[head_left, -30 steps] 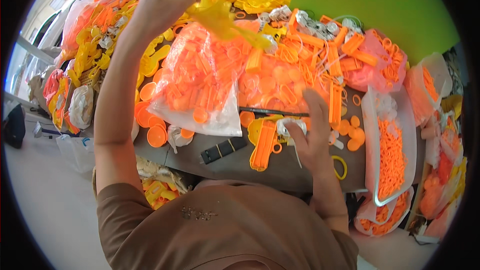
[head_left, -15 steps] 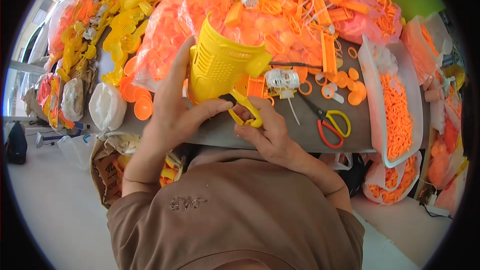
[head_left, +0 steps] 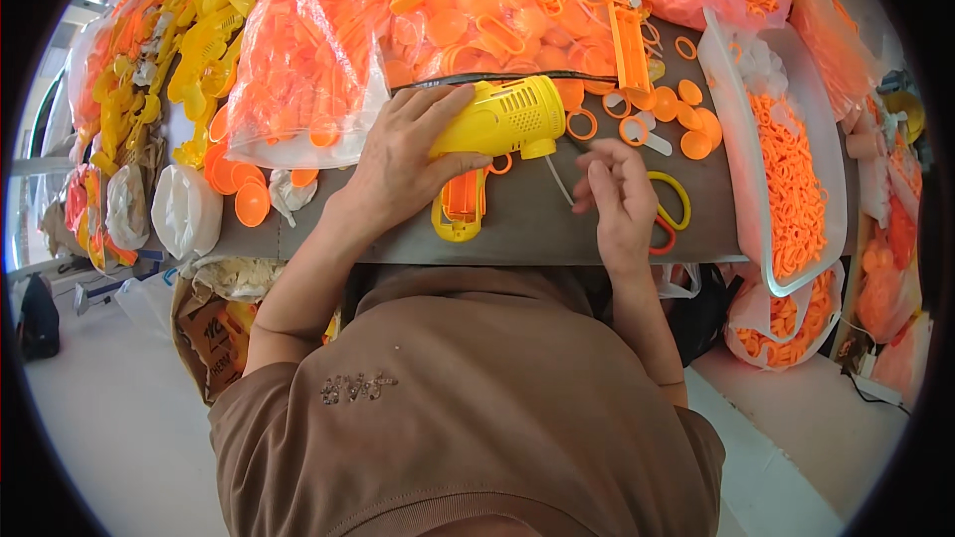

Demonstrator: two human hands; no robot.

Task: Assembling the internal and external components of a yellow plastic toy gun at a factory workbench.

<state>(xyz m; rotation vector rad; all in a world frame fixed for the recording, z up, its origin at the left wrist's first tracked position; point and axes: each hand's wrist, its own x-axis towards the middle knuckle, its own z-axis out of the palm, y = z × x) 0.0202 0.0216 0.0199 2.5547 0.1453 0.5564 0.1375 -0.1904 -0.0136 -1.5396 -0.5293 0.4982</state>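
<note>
A yellow plastic shell [head_left: 507,117], shaped like a toy hair dryer, lies on its side at the table's front. Slots and small holes mark its barrel. My left hand [head_left: 398,149] grips the barrel from the left, fingers over the top and thumb along the near side. Its handle points toward me, with an orange piece [head_left: 462,196] inside. A thin white strip [head_left: 560,182] sticks out beside the shell. My right hand [head_left: 619,201], empty with bent fingers apart, hovers right of the shell, partly covering the scissors [head_left: 674,201] with yellow and red handles.
Behind the shell is a clear bag of orange parts [head_left: 308,50]. Orange discs [head_left: 701,134] lie at right, next to a white bin [head_left: 741,189] of orange links. Yellow shells [head_left: 204,50] pile up at far left. A white bag [head_left: 186,211] stands at the table's left front.
The yellow shell was held up in both hands; now it is down on the table under my left hand. My right hand has let go and moved right, toward the scissors.
</note>
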